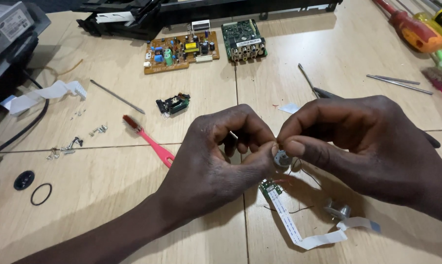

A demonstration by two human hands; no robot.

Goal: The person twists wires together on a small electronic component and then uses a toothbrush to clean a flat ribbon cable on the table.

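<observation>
Left hand (216, 156): fingers curled in, thumb and forefinger pinched on the small round motor (281, 159).
Right hand (358, 142): closed likewise, thumb and forefinger gripping the same motor from the other side — the two thumbs nearly met.
Motor: a small silver disc, held just above the wooden table (108, 210), near the middle of the view.
Below the motor: thin wires ran down to a small green board (270, 187), from which a white ribbon cable (299, 234) curled right across the table.
Second motor (337, 210): lay on the table under the right wrist, beside the ribbon's far end.
Left of the hands: a pink toothbrush (150, 140), loose screws (69, 145) and a black rubber ring (41, 194).
Farther back: an orange circuit board (179, 51) and a green circuit board (242, 39), side by side — well apart from the hands.
</observation>
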